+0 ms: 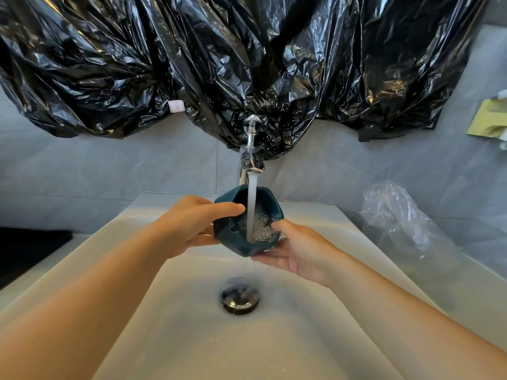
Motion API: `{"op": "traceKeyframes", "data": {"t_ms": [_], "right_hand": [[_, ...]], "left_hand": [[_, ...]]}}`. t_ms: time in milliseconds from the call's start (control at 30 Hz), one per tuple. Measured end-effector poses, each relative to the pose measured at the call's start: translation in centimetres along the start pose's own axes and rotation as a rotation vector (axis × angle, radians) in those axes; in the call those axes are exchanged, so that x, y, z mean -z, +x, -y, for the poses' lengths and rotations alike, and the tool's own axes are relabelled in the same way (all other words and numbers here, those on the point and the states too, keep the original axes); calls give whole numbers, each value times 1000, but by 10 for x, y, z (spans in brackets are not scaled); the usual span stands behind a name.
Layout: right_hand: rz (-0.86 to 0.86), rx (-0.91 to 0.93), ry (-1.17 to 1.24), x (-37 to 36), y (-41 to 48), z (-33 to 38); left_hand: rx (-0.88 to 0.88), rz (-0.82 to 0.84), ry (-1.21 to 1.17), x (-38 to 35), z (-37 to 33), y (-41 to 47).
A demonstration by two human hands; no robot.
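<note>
Rinsing in hand: 1 dark teal cup (229, 238), faceted, held over the sink (192, 338) directly under the tap (251, 149).

Location of cup: far middle of the basin, above and beyond the drain plug (239, 295), lifted off the basin floor.

Attitude: mouth tilted up and toward the near side, so the water stream (251, 204) drops inside and foams on the lower inner wall. The tilt is judged to let water flush the interior and spill over the near lip into the basin.

Left hand (189, 226): grasping the cup's left side, 1 digit laid across the rim, the other fingers (204, 239) curled beneath. This is judged the steadying grip against the push of the stream.

Right hand (299, 250): grasping the near right edge, thumb on the rim, remaining fingers flat underneath as a support. Water runs off just beside them.

Surface: white glossy basin with a dark metal plug at its middle. A pale table (466, 292) surrounds it, carrying 1 crumpled clear plastic bag (397, 215) at the far right, well apart from the cup. A dark surface (27, 250) lies at the left.

Room: grey tiled wall (109, 165). Black plastic sheeting (219, 50) hangs across its upper part and drapes down to the tap handle; what it covers is hidden. 1 small white label (175, 106) is stuck on it. 1 yellow item (488, 119) sits at the far right edge, cut off and not identifiable.
</note>
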State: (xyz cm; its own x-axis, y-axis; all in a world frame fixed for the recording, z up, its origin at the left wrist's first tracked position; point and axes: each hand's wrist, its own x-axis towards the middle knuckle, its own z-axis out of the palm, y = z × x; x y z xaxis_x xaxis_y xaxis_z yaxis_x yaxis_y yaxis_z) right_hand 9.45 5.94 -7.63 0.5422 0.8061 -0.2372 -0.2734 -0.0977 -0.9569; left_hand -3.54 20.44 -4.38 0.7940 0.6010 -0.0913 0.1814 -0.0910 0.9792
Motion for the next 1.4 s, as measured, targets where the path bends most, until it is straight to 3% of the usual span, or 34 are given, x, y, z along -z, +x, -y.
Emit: {"op": "traceKeyframes", "data": {"t_ms": [100,200,333,567,800,933,1100,1400], "right_hand": [[-74,31,-330,8,2,2],[-194,101,-558,13,3,3],[-159,155,-667,7,-1,-1],[-143,190,-740,5,-1,-2],[-96,199,-571,1,1,3],[-20,150,-544,1,-3,3],[28,30,-572,-3,-6,4],[-146,-45,-477,2,-3,2]], "left_hand": [[-71,-68,50,1,0,1],[-178,-270,372,2,2,1],[-257,-460,639,6,1,-4],[-426,-577,758,3,-4,-8],[-98,-330,242,-4,2,1],[2,-242,86,-4,5,2],[149,-110,10,-3,10,2],[308,100,69,-4,9,2]]}}
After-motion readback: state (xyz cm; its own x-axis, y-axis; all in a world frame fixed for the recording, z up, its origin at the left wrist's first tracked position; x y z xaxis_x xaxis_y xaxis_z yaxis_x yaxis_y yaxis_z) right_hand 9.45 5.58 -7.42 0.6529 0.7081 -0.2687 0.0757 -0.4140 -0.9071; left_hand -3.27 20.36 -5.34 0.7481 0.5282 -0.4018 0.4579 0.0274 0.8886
